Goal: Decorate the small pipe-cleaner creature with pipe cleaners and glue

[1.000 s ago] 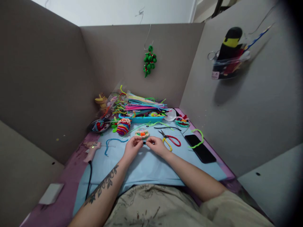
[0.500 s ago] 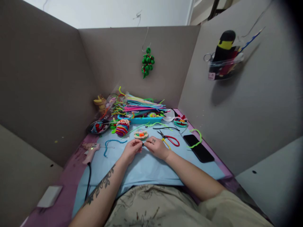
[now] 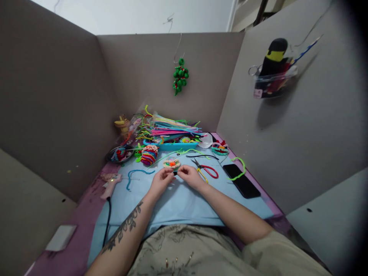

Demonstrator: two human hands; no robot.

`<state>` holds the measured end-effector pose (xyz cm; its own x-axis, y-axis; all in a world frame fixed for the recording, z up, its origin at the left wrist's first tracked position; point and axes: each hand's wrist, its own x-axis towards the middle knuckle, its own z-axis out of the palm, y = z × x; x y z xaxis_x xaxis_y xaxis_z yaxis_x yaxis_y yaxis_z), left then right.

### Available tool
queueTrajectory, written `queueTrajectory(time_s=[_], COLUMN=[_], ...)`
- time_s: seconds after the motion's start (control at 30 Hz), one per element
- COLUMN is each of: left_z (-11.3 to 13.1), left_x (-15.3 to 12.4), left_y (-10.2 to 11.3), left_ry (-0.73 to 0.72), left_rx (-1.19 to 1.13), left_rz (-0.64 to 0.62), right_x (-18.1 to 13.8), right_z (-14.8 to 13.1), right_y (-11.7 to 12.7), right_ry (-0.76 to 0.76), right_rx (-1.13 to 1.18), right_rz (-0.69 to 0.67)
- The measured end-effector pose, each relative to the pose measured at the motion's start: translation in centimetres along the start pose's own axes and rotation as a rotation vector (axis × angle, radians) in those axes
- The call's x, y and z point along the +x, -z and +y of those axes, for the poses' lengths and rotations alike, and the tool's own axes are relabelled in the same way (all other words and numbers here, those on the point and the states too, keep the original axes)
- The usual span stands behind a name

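Just on the near side of a cream, oval craft piece with an orange centre [image 3: 171, 164], a small black object [image 3: 175, 173] of unclear material is being pinched from the left by the closed fingertips of the left hand [image 3: 160, 182] and from the right by those of the right hand [image 3: 192, 178]. To the right of the oval piece, metal-bladed scissors with red and yellow handles [image 3: 211, 173] are being supported by a pale-blue sheet [image 3: 186, 209], and a wavy, fuzzy blue stem [image 3: 128, 177] is being borne to that piece's left.
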<state>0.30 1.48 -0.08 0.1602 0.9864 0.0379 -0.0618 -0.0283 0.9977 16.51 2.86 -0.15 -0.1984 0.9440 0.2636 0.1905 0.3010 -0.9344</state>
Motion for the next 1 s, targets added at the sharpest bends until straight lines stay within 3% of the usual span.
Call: queueTrajectory(time_s=[0.1, 0.2, 0.57, 1.0], left_z=[0.0, 0.2, -0.9, -0.5], left_x=[0.0, -0.1, 0.3, -0.2], left_y=[0.1, 0.1, 0.2, 0.1], left_ry=[0.097, 0.103, -0.193, -0.263], left_rx=[-0.038, -0.031, 0.337, 0.512], left_rz=[-0.052, -0.055, 0.027, 0.057], right_x=[0.0, 0.0, -0.1, 0.0], right_z=[-0.2, -0.3, 0.3, 0.6], right_y=[0.2, 0.3, -0.4, -0.2], right_ry=[-0.024, -0.043, -0.083, -0.058], right_rx=[0.030, 0.056, 0.071, 0.043], right_rz=[-0.023, -0.043, -0.047, -0.044])
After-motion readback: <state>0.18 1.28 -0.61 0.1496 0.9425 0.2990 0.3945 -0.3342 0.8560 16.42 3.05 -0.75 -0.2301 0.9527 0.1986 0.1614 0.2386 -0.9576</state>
